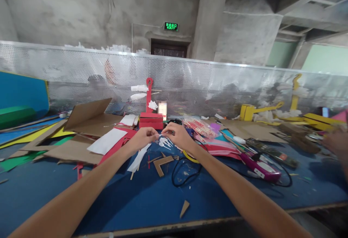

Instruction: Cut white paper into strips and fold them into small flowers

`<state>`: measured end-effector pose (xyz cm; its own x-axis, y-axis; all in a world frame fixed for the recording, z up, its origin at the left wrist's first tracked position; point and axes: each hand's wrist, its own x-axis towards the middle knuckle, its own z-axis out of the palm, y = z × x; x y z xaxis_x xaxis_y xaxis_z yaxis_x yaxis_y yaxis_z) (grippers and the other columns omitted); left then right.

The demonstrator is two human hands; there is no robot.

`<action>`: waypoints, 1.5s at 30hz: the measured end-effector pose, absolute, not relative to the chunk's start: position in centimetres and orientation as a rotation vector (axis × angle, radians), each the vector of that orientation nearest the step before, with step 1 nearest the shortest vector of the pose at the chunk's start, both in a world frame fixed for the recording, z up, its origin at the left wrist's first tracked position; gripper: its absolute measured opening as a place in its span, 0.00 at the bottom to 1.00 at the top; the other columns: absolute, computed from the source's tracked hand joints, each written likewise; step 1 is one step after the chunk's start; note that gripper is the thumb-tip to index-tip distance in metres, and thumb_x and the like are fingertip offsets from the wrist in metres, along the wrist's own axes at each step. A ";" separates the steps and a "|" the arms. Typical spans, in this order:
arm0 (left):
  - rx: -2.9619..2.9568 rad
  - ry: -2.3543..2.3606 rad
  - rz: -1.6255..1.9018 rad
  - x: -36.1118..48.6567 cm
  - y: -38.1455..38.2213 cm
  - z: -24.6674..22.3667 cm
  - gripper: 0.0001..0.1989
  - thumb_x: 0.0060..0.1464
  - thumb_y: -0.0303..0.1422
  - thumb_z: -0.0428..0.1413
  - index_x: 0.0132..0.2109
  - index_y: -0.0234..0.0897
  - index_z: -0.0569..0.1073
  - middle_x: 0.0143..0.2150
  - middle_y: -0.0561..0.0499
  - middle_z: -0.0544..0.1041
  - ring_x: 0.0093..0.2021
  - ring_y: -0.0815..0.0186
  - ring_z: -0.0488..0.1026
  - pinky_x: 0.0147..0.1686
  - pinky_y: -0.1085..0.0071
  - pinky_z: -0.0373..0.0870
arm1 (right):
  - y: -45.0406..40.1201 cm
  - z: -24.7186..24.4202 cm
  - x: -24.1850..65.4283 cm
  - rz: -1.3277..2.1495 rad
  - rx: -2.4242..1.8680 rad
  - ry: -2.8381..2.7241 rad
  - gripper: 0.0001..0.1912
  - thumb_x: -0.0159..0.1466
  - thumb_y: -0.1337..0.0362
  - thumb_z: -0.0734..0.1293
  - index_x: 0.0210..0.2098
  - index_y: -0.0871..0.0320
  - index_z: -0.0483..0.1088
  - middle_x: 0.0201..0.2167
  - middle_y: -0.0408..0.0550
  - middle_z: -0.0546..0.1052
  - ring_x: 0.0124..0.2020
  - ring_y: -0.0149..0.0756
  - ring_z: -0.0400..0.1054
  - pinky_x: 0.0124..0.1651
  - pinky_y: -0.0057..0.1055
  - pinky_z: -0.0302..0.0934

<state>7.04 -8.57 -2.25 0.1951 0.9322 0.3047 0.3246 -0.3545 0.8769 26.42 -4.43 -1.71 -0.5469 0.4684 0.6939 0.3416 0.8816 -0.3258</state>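
Observation:
My left hand (144, 137) and my right hand (178, 135) meet close together above the middle of the table, each with its fingers pinched. Something small and pale shows between the fingertips, too small to name. Just below lie white strips (165, 142) with narrow ends. A white paper piece on thin sticks (139, 158) rests beside my left wrist. Right behind the hands stands a red box (151, 120) with a red upright (149, 95) that carries white paper-wrapped sticks (139, 88).
Cardboard sheets (73, 149) and white paper (107, 141) lie left. To the right are a bag of sticks (199, 127), a purple device (261, 168) and a black cable (174, 180). A perforated metal screen (190, 86) closes the back. Another person's hand (335, 140) is far right.

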 end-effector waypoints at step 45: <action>1.947 1.147 1.108 6.4 -7.8 -3.1 0.12 0.49 0.41 0.57 0.32 0.34 0.73 0.24 0.52 0.73 0.26 0.69 0.67 0.26 0.74 0.61 | -4.9 -1.4 27.0 0.093 -0.661 -2.475 0.08 0.64 0.62 0.65 0.36 0.59 0.73 0.31 0.47 0.77 0.31 0.32 0.68 0.36 0.26 0.55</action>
